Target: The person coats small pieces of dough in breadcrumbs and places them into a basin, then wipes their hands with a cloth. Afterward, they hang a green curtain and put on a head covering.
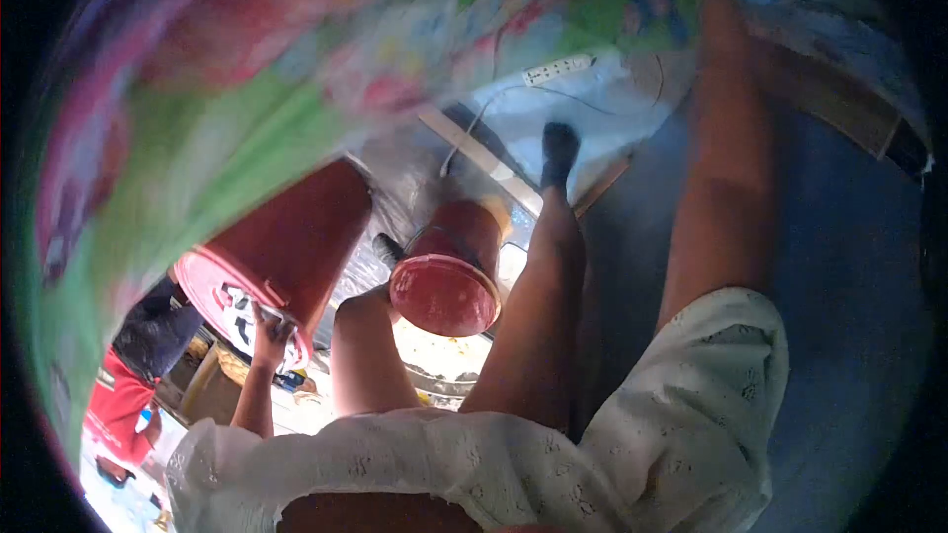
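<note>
My left hand point(274, 338) is at the mouth of a large red bucket point(321, 222), its fingers bent over something pale near the rim. White, black and red material point(237, 314) shows inside that rim; what the fingers hold I cannot tell. A smaller red bucket point(444, 294) is between my bare legs. My right arm reaches up along the right side, and its hand lies beyond the top edge. Green floral cloth point(415, 35), blurred, spreads across the upper left close to the camera and beside the right forearm.
A white power strip point(559, 70) with a cord lies on a pale blue surface. A wooden strip point(484, 160) crosses the floor near my dark-covered foot point(560, 143). At the lower left is a person in a red top point(123, 405). A wooden edge point(829, 94) runs along the right.
</note>
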The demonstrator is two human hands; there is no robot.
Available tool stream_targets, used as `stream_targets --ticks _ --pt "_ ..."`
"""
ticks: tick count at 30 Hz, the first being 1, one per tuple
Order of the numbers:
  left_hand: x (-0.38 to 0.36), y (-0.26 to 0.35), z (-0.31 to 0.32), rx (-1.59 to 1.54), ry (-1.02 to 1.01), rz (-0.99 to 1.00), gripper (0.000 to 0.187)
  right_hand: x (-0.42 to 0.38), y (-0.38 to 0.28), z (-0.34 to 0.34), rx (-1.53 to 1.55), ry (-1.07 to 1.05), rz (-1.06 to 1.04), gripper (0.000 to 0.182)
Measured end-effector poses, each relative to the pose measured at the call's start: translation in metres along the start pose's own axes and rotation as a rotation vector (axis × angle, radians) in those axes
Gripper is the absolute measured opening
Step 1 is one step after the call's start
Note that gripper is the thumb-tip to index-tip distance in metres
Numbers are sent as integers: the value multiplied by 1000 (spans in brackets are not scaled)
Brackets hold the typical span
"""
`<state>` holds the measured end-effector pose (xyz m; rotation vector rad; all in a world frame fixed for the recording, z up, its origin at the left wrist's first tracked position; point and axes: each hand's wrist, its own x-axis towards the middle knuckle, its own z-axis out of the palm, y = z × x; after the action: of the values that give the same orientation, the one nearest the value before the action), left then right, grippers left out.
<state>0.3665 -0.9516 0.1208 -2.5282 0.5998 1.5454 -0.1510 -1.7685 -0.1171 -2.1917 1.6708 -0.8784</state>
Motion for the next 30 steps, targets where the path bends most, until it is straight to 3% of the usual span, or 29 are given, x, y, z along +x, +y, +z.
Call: stream_targets --ticks 2,6,8,10,13,16,17,18,21,24,25,26,27,28,29,30 --pt "-8 1 -3 29 7 -52 44 -49 57 45 5 89 -74 44" --pt "-24 79 2 -94 98 -221 35 -132 110 111 -128 -58 174 38" --pt "-27 77 -3 193 132 -260 19 -156 122 141 -172 -152 268 35" --pt "-31 141 27 85 391 -37 18 -172 132 169 -207 -240 338 32" --pt "-33 131 29 329 391 -72 17 -179 142 203 -268 -332 393 28" --pt "-33 85 9 22 152 -211 31 -186 153 229 -328 -383 441 24" --pt "-28 97 8 -101 203 -390 30 -189 158 234 -342 -389 447 23" --pt "-29 91 7 -79 215 -409 30 -193 163 236 -355 -388 444 22" --pt "-37 60 9 94 304 -292 30 -213 159 222 -346 -292 362 19" --pt "-28 82 4 -53 249 -333 44 -276 135 178 -322 -114 128 18" --pt "-28 93 2 -10 219 -366 47 -307 111 156 -252 -112 178 18" --pt "-24 105 4 58 189 -400 50 -331 60 127 43 -168 545 18" --pt "-22 110 5 96 166 -418 53 -355 9 99 442 -48 1004 26" --pt "-24 120 6 122 156 -420 56 -379 -41 70 655 161 1380 38" --pt "-25 94 10 -12 218 -332 57 -405 -76 39 824 167 1533 46" --pt "-26 67 13 -145 268 -239 60 -436 -88 10 1239 112 1506 42"
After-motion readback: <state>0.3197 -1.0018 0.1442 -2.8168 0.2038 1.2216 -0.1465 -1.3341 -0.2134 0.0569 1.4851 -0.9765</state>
